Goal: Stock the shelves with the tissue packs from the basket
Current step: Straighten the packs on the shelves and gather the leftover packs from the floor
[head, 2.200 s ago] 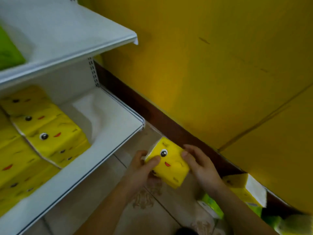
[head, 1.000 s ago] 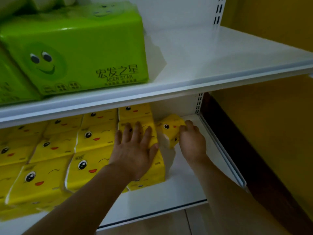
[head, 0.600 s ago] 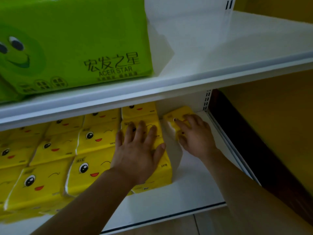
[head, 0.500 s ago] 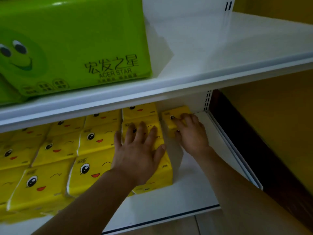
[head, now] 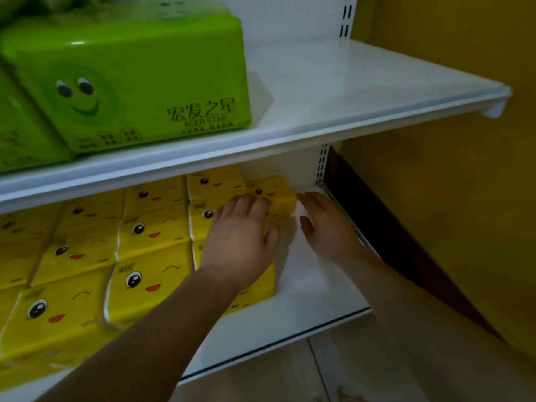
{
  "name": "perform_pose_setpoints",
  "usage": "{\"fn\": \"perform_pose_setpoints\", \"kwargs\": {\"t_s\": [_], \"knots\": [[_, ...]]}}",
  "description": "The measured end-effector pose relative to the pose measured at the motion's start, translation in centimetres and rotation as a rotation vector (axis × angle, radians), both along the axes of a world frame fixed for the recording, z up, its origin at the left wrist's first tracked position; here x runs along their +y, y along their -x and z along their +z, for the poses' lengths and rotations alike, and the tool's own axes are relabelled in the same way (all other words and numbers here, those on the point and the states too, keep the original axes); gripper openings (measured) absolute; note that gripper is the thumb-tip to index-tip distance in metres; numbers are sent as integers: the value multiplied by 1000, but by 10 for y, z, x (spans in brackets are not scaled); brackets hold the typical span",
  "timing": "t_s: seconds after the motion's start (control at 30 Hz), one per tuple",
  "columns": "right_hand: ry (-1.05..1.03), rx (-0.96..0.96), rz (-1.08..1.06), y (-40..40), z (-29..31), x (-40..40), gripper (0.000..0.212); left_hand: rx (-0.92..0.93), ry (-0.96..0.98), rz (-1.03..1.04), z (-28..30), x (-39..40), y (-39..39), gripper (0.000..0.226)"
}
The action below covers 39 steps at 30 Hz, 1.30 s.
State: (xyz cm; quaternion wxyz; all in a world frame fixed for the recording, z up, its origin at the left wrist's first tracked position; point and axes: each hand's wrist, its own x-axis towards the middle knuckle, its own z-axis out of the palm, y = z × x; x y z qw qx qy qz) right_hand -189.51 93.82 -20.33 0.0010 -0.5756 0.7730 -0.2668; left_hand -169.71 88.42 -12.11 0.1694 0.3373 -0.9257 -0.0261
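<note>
My left hand [head: 242, 242] lies flat, fingers straight, on the yellow tissue packs [head: 150, 227]; my right hand [head: 327, 227], loose and holding nothing, sits beside the rear pack [head: 275, 195] on the lower shelf [head: 313, 285]

Yellow wall [head: 452, 169], pale tiled floor [head: 290, 378].

Two hands, the left hand [head: 240, 242] and the right hand [head: 327, 227]; two white shelves, an upper shelf [head: 348, 91] and a lower shelf [head: 304, 288]; at least ten yellow tissue packs [head: 148, 280] showing faces, some cut off at the frame edge; two green tissue packs [head: 130, 82], one only partly visible.
</note>
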Motion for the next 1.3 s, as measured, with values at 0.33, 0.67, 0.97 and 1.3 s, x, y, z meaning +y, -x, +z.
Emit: {"fn": "perform_pose_setpoints", "kwargs": {"t_s": [0.33, 0.67, 0.97, 1.3], "knots": [[-275, -111, -448, -48, 53, 268, 32, -17, -510, -575, -19, 163, 35, 20], [-708, 15, -1008, -149, 69, 494, 54, -591, -830, -902, -47, 331, 18, 24], [-897, -86, -1103, -153, 26, 550, 89, -755, -1034, -846, -79, 388, 31, 18], [-131, 237, -686, -210, 96, 513, 31, -346, -2012, -212, -11, 380, 30, 57]]}}
